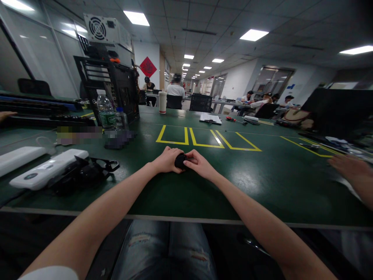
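Both of my hands meet over the green table, around a small round black object. My left hand wraps round its left side with the fingers curled over the top. From the right, my right hand pinches its edge between thumb and fingers. The object's kind cannot be made out, since the fingers cover much of it. Just beyond my hands, yellow tape outlines mark the tabletop.
White power strips and a tangle of black things lie at left. Behind them stand a water bottle and an open computer case. A clipboard lies farther back. Another person's hand reaches in from the right.
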A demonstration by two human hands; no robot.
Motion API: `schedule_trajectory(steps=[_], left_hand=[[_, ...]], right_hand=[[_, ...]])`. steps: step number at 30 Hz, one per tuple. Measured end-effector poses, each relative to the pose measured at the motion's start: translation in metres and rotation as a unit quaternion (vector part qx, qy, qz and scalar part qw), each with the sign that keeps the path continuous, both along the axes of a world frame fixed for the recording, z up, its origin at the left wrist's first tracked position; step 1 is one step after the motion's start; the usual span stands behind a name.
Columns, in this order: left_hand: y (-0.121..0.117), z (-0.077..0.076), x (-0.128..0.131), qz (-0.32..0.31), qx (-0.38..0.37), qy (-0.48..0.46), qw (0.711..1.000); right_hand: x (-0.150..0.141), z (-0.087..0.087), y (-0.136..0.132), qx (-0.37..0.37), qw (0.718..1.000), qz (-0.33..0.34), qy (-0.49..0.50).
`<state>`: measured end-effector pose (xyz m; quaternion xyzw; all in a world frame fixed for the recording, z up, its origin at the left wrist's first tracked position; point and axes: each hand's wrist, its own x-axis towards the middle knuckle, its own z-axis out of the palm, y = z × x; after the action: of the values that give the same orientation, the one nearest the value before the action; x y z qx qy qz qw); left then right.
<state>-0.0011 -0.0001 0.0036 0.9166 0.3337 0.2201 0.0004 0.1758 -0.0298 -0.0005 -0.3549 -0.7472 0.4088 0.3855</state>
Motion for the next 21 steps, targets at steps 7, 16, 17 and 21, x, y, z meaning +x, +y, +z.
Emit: schedule_trajectory(steps=[7,16,17,21], left_hand=[[0.0005,-0.0002,0.0001,-0.001,0.003,-0.003,1.0],[0.0013,-0.0015,0.0004,0.006,0.006,0.0,1.0],[0.0014,-0.0017,0.0006,0.007,0.007,0.0,1.0],[0.0013,-0.0022,0.0006,0.004,0.009,-0.001,1.0]], right_hand=[[0.0014,-0.0006,0.0027,-0.023,0.999,-0.027,-0.018],[0.0012,0.0011,-0.0003,-0.009,1.0,0.01,0.01],[0.0011,0.0012,-0.0002,-0.006,1.0,0.008,0.013],[0.0013,0.0001,0.0025,-0.002,1.0,-0.003,0.01]])
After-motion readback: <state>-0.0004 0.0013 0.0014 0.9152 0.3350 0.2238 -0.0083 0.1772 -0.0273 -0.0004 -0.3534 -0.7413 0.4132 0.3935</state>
